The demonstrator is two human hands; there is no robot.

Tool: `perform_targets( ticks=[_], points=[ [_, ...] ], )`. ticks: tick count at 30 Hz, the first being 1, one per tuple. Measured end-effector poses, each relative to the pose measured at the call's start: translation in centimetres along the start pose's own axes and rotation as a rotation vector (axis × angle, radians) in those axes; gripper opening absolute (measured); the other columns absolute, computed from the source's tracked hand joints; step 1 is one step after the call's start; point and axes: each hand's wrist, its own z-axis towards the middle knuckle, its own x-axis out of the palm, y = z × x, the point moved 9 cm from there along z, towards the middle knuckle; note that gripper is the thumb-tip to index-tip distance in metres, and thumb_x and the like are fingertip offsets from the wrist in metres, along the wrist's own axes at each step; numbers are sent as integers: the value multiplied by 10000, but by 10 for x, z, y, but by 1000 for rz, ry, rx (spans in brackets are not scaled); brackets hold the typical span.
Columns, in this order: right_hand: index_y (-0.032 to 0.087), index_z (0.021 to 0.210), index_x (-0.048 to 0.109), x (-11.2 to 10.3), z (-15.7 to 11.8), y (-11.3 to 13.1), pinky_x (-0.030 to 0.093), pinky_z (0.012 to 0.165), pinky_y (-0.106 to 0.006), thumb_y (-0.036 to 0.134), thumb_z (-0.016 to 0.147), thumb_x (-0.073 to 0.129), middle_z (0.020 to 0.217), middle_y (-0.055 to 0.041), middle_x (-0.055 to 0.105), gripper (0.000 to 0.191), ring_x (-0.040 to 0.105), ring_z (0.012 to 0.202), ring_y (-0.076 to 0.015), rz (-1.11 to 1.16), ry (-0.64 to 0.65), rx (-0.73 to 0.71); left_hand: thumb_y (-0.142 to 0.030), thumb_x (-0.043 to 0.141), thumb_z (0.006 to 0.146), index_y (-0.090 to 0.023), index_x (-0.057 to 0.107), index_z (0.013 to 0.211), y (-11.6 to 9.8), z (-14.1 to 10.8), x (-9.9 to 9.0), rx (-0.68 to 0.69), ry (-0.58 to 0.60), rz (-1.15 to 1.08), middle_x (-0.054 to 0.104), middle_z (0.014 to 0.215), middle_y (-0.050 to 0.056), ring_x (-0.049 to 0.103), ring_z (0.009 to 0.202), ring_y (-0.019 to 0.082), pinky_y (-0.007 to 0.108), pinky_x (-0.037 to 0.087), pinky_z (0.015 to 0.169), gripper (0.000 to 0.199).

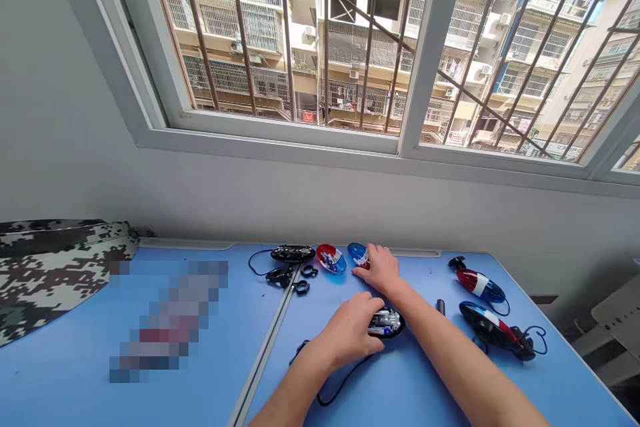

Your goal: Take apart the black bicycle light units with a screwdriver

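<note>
Oval unit (387,324): mid-desk, right of the seam strip, cells exposed, no cover on it. Left hand (350,328) has it gripped at the left end, fingers over the far side, thumb along the near side. Black cord (345,383) lies on the desk just below that hand; its far end is hidden by the arm.

Right hand (381,269) is beyond the unit, fingers and thumb at the blue-and-red cover (358,253). Contact looks likely; can't tell if the grip is closed. That cover is off any base.

Just left of it: red-and-blue cover (330,258), also loose, contents too small to call. Next to that, black oval piece (293,253) with a cord, no coloured cover on it; black clamp (280,276) and two black rings (309,271) near it, unattached.

Right side: upper lamp (481,285) and lower lamp (493,327) both look covered and complete, cords on. Small black cylinder (441,307) stands near them.

My read: two units whole, two in pieces. Left over: covers off, cells bare on the gripped unit, clamp and rings loose.

Far left: camouflage cloth (60,267) on the desk (210,347), plus a pixelated patch, unreadable.
</note>
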Motion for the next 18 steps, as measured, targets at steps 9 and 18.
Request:
perform_targets(
  ticks=[9,18],
  points=[
    [152,1371,431,-53,-18,-11,451,899,-421,443,895,521,1276,-156,588,565,541,1179,-305,142,-67,-17,-230,722,619,-201,678,998,9,5,3,-2,-31,-58,615,925,46,595,845,249,282,436,693,382],
    [250,1311,547,-37,-107,-35,528,794,-345,310,724,714,1277,-75,626,614,619,1067,-255,575,198,-253,-226,695,667,-214,656,1087,5,10,1,81,-150,-164,652,965,43,613,890,249,297,452,745,422]
  ],
)
